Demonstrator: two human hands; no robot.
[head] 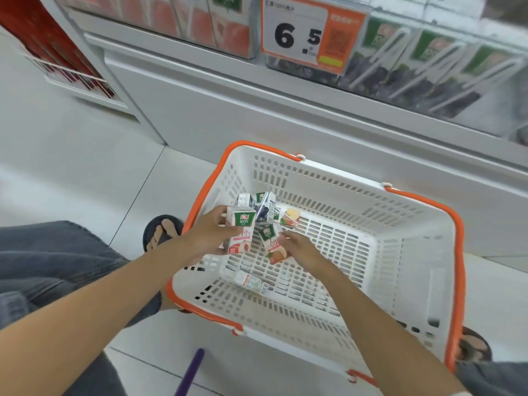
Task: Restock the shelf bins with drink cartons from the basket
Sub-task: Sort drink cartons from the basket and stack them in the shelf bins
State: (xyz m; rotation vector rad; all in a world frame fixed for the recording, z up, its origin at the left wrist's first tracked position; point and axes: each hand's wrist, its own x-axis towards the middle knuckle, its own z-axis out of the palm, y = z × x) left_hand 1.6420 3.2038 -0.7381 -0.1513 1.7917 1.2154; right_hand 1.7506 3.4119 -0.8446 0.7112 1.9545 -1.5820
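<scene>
Floor: basket [457, 224] below bins [428, 70].
Left grip [208, 235]: holds pink carton [240, 230].
Right grip [300, 248]: holds orange carton [271, 242].
Tip: lift clear, match flavour to bin.

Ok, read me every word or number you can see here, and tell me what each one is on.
"6 5": price tag; its small print is blurred.
"100%": green label of the pink carton held in the left hand.
"08": orange carton held in the right hand; its green label is too small to read.
Dark-berry carton and carton lying flat: print too blurred.
</scene>
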